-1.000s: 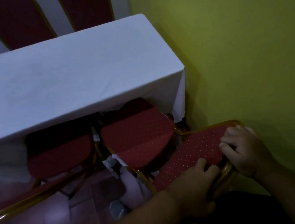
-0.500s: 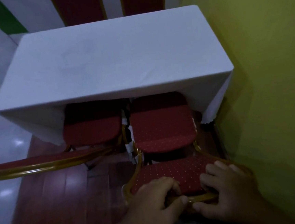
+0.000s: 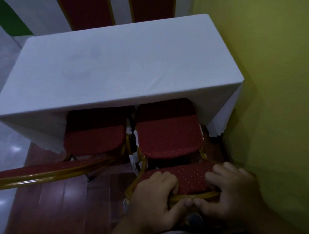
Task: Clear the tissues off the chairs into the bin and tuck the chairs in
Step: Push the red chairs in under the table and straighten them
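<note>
A red chair with a gold frame (image 3: 168,134) stands right in front of me, its seat partly under the white-clothed table (image 3: 108,65). My left hand (image 3: 157,200) and my right hand (image 3: 233,192) both grip the top of its backrest, fingers over the red padding, thumbs on the gold rail. A second red chair (image 3: 95,138) stands to its left, seat also partly under the cloth, its backrest reaching toward the lower left. No tissue lies on either seat. Small white scraps (image 3: 136,159) show between the two chairs; I cannot tell what they are.
A yellow wall (image 3: 269,88) runs close along the right of the chair. Two more red chair backs (image 3: 117,6) stand behind the table. The floor is dark red wood (image 3: 64,208) below and pale tile (image 3: 1,149) at left. No bin is in view.
The chair I hold has swung from skewed to square with the table, and its seat has slid further under the cloth. Both hands have shifted to the middle of the backrest top.
</note>
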